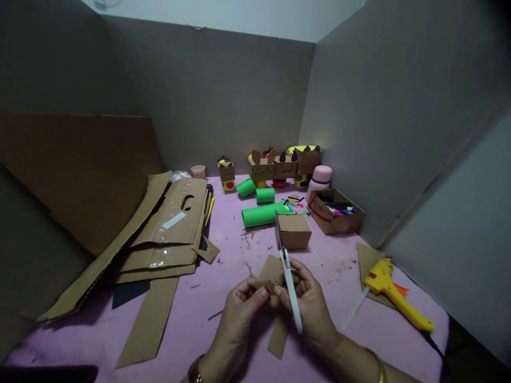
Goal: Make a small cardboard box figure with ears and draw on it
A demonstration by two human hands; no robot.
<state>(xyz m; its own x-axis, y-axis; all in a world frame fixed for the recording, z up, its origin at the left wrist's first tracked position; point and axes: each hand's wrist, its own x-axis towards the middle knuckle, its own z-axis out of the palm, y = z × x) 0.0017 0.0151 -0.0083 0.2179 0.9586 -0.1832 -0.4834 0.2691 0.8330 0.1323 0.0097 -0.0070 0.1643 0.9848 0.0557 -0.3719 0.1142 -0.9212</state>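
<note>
My left hand [239, 314] is closed, pinching a small brown cardboard piece [264, 285] between thumb and fingers. Close beside it, my right hand [317, 311] holds a pair of scissors [293, 295] with white handles, blades pointing up and away. The right thumb and fingertips are also at the cardboard piece; its exact shape is partly hidden by the fingers. Below both hands, a flat cardboard strip [280, 340] lies on the pink table cover. A small closed cardboard box [295, 239] sits just beyond the scissor blades.
Stacked cardboard sheets [171, 213] fill the left side. Green paper tubes [259, 215] lie behind the box, before several cardboard-headed figures [261, 169]. To the right are a pen box [335, 215], a pink bottle [320, 178] and a yellow glue gun [389, 287] with its cord.
</note>
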